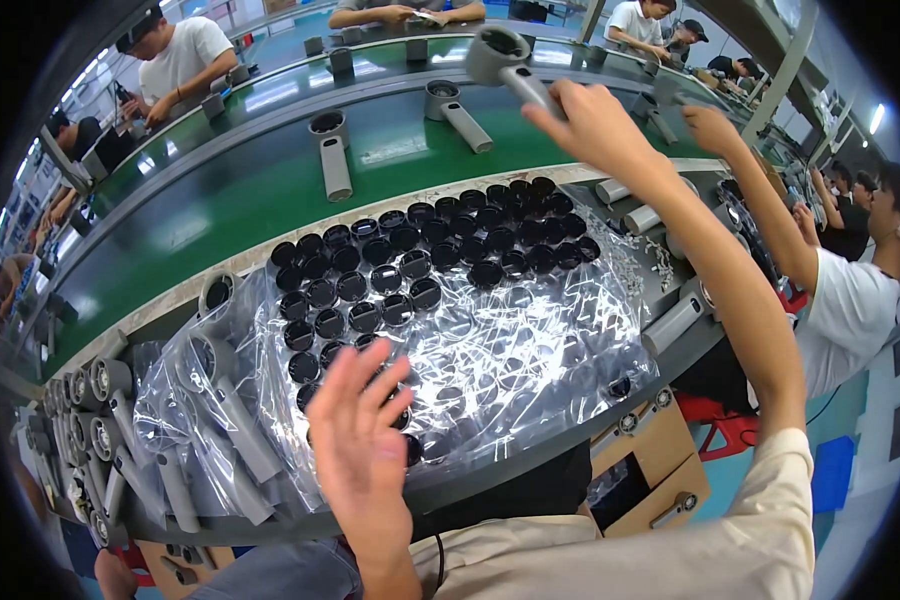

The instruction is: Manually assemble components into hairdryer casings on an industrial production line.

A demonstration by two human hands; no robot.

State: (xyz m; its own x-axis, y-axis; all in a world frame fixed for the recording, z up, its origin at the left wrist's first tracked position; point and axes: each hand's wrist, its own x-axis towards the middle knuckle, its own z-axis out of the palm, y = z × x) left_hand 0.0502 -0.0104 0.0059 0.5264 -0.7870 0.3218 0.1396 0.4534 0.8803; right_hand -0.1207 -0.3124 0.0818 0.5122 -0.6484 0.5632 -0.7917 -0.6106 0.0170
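Over the green conveyor belt, my right hand grips the handle of a grey hair dryer housing, its open round head toward the far side. My left hand is raised, palm up and fingers apart, holding nothing. Below and beyond it, rows of round black caps lie on a clear plastic sheet. The left hand hides some of these caps. Two more grey housings, a left one and a right one, rest on the belt.
At left, grey housings are piled beside others in clear plastic bags. More handles and small loose parts lie at right. A co-worker's arm reaches over the belt. Cardboard boxes stand below the table edge.
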